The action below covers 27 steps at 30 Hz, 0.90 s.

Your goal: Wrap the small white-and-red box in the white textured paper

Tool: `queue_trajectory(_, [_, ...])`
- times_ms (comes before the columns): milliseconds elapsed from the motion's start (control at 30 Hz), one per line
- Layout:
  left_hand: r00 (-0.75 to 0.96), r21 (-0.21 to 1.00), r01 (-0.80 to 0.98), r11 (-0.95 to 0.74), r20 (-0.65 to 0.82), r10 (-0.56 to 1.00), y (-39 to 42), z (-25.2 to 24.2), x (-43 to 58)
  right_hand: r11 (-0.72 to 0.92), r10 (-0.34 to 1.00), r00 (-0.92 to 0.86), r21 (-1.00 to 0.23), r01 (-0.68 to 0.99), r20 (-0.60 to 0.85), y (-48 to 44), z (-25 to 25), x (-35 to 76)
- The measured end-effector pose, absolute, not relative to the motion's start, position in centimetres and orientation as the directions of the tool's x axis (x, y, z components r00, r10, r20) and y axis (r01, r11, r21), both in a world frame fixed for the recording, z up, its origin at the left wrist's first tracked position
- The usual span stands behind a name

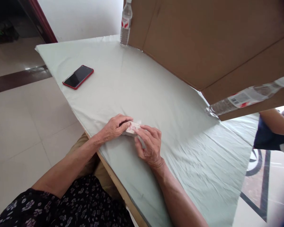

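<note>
A small white packet with red print point(133, 127), perhaps a pack of tissues, lies near the table's front edge between both hands. My left hand point(117, 126) grips its left end, thumb on top and fingers along the far side. From the right, my right hand point(148, 142) has its fingertips on the packet's right end, with the thumb bent below. A bit of thin white material sticks up at the packet's far right corner. Part of the packet is hidden under my fingers.
A black phone in a red case point(78, 77) lies on the pale green tablecloth point(104, 78). Water bottles stand by the brown cardboard panel point(180, 37): one bottle point(126, 26) at the back, another bottle point(246, 97) at right. Another person's arm point(278, 122) shows beyond the panel.
</note>
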<state>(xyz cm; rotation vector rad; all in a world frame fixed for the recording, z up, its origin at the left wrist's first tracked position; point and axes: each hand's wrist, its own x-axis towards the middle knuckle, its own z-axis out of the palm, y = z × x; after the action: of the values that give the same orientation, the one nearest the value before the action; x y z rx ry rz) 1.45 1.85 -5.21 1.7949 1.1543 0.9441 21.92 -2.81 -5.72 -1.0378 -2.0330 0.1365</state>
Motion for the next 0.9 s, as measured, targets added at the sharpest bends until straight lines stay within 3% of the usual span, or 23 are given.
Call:
queue_trajectory(133, [0.301,0.929,0.296,-0.22,0.128,0.945,1.8,-5.1,1.4,0.559,0.75,-0.092,-0.553,0.618,0.655,-2.3,-6.1,22.3])
queue_trajectory(267, [0.286,0.976,0.183,-0.123,0.067,0.956,1.7,-5.0,1.3,0.416,0.884,-0.034,-0.751,0.513,0.466,-1.5,-6.6,22.8])
queue_trajectory(367, [0.283,0.992,0.109,-0.061,0.028,0.959,1.7,-5.2,1.2,0.354,0.932,-0.085,-0.829,0.433,0.353,-1.3,-6.7,22.8])
queue_trajectory(567, [0.278,0.994,0.093,-0.049,0.022,0.96,1.6,-5.2,1.1,0.306,0.95,-0.202,-0.853,0.422,0.24,-1.4,-6.9,22.6])
queue_trajectory(900, [0.286,0.986,0.151,-0.074,0.028,0.958,1.5,-4.6,1.1,0.295,0.948,-0.248,-0.843,0.449,0.2,-0.9,-7.4,22.8])
